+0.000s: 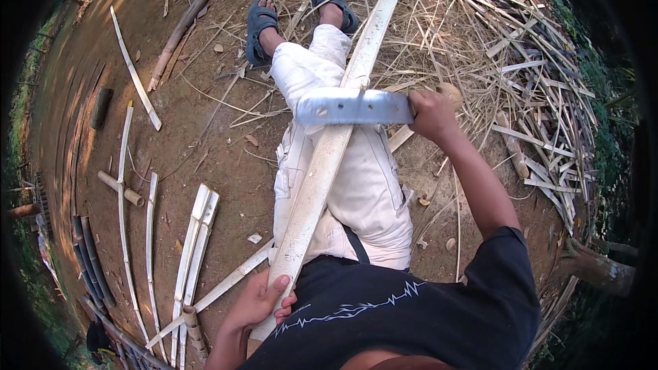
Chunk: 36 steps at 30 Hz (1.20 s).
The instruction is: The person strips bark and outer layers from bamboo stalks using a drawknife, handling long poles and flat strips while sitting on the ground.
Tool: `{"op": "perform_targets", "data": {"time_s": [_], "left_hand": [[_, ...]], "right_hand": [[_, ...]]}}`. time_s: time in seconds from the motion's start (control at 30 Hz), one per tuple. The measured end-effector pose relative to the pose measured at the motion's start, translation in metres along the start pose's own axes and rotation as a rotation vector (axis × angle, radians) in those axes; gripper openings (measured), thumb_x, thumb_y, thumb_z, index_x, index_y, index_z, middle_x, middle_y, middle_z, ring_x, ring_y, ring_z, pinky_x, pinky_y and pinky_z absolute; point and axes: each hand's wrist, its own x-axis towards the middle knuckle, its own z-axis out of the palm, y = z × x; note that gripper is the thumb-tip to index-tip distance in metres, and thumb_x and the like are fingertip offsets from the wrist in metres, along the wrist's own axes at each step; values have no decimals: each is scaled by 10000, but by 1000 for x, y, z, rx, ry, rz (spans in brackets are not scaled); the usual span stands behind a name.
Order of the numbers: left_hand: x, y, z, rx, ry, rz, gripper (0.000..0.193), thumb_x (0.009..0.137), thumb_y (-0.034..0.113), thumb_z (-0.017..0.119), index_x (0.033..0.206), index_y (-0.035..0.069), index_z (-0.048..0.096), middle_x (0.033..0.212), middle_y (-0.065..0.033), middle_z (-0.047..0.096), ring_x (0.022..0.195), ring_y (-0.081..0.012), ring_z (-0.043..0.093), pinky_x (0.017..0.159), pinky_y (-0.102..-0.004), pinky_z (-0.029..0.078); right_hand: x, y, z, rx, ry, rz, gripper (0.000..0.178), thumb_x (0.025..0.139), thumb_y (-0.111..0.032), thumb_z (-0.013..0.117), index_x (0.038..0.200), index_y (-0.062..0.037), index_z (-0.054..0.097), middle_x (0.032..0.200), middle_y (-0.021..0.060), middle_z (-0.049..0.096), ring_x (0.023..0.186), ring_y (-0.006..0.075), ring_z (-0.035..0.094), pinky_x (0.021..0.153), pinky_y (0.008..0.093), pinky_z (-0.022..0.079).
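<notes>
A long split bamboo strip (317, 181) slants across my lap, from my belly up between my feet. My left hand (264, 300) is closed round its near end, thumb on top. In my right hand (433, 116) is a machete (373, 107) with a wide grey blade, slightly blurred, and a wooden handle end (450, 96) showing past the fist. The blade lies crosswise over the strip, pointing left, at about knee height. Whether its edge touches the strip I cannot tell. My legs are stretched out in pale trousers (373, 185).
Several split bamboo strips (192, 247) lie at the left, beside short bamboo tubes (121, 189). A large heap of slats (548, 130) covers the right side. Thin shavings (411, 44) litter the ground near my sandals (260, 31). A long pole (188, 24) lies at the far left.
</notes>
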Motion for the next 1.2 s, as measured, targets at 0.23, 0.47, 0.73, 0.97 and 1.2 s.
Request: {"op": "perform_targets", "data": {"time_s": [0.23, 0.47, 0.73, 0.97, 1.2], "left_hand": [[-20, 6, -17, -22, 39, -28, 273, 1061, 309, 522, 1124, 47, 474, 691, -48, 515, 515, -102, 455, 458, -260, 402], [-41, -9, -27, 3, 39, -54, 277, 1058, 280, 530, 1175, 34, 481, 696, -49, 511, 520, -103, 452, 464, -262, 389], [-69, -86, -100, -70, 140, -85, 296, 1014, 265, 592, 1119, -9, 558, 724, -117, 600, 551, -184, 562, 495, -335, 474], [-42, -31, -107, -40, 26, -135, 296, 1032, 268, 555, 1190, 19, 530, 752, -116, 623, 601, -203, 618, 560, -331, 518], [-26, -29, -120, 132, 73, -126, 290, 1026, 243, 576, 1132, -27, 582, 885, -141, 698, 789, -242, 702, 759, -366, 564]], "right_hand": [[23, -9, -23, 54, -6, 163, 161, 779, -196, 681, 846, -58, 633, 800, 159, 706, 783, 342, 710, 709, 461, 565], [93, 73, -8, 50, -115, 610, 202, 846, -194, 650, 944, -36, 728, 949, 195, 739, 905, 375, 719, 856, 442, 571], [46, 184, 67, 387, 195, 1088, 453, 785, -398, 690, 932, 26, 751, 975, 291, 713, 989, 435, 678, 896, 478, 512], [-92, 92, 217, 395, -41, 1236, 359, 813, -353, 692, 734, -2, 700, 613, 145, 674, 632, 283, 703, 658, 405, 555], [-143, -5, 189, 461, -67, 1294, 340, 780, -303, 757, 930, 0, 723, 928, 246, 722, 948, 403, 702, 849, 478, 543]]}}
